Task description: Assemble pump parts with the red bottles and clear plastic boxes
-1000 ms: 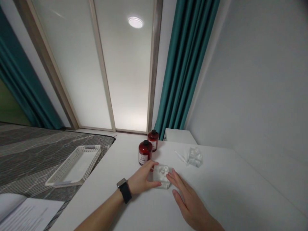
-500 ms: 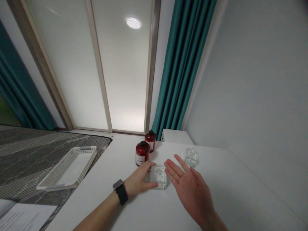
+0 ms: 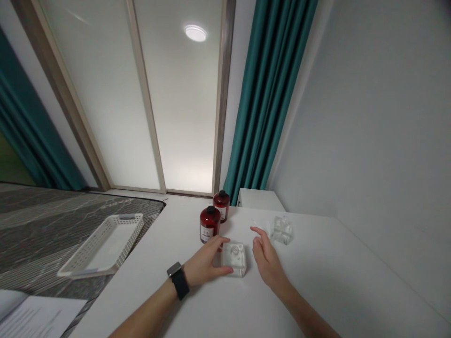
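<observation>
A clear square glass container [image 3: 235, 259] rests on the white table. My left hand [image 3: 207, 264], with a dark watch on the wrist, grips its left side between thumb and fingers. To the right of the container, my right hand [image 3: 269, 265] hovers with the index finger stretched out and other fingers curled; I see nothing held in it. Just beyond it lies a second clear, glassy object [image 3: 282, 230], its exact shape hard to make out. A red bottle [image 3: 210, 224] with a black cap and white label stands behind my left hand.
Another red bottle [image 3: 221, 206] stands behind the first. On the left, a white perforated basket [image 3: 105, 246] sits on the dark patterned surface [image 3: 31, 244]. Printed paper [image 3: 38, 314] lies at the lower left. A white cabinet [image 3: 260, 199] stands past the table's far edge.
My right hand has turned from palm-up with fingers spread to side-on, with most fingers curled. My left hand keeps hold of the clear container in nearly the same place.
</observation>
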Available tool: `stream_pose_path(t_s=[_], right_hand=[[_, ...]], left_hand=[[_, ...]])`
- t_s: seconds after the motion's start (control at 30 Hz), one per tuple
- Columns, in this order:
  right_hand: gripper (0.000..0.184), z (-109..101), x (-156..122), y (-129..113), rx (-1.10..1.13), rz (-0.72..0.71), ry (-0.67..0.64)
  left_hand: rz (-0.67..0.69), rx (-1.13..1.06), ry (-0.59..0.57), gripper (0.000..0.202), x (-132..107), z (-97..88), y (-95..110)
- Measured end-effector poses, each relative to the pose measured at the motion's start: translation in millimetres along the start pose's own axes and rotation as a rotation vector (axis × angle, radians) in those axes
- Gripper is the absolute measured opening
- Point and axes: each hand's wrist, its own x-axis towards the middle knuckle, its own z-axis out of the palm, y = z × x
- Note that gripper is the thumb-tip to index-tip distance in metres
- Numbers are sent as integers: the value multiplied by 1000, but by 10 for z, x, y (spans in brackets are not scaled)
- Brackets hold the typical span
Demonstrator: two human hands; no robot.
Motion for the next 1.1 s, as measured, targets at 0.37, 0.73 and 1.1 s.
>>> stream_pose_path(t_s=[0.37,0.73,1.1], right_hand=[[53,263,7,46,329,290,-212],[38,398,226,-2,288,253,-200],[27,519,630,74,-35,64,-221]], left_hand=[[27,17,-8,61,8,18,-42],[17,19,-13,60,5,-2,9],[-12,9,1,57,7,6,44]])
